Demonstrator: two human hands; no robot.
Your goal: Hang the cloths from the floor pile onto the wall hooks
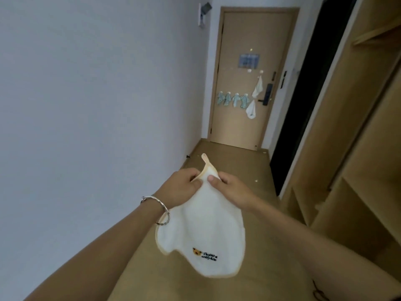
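Lower centre of frame: left hand (pixel 182 185) and right hand (pixel 230 186) — fingers pinching the white cloth (pixel 201 233) at its top corner; hanging loop (pixel 205 160) upright. Six cloths hang on the door (pixel 240 68), upper right.

Head-worn view, down a corridor toward a far door (pixel 243 83).

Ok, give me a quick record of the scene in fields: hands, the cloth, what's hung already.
left hand: pinches the white cloth at its top corner
right hand: pinches the same corner
hanging loop: sticks up between the hands, free
door: closed, at corridor's far end
hung on door: four striped cloths in a row, two plain cloths to their right
bare hook: seems empty, too small to be sure
floor pile: not in view
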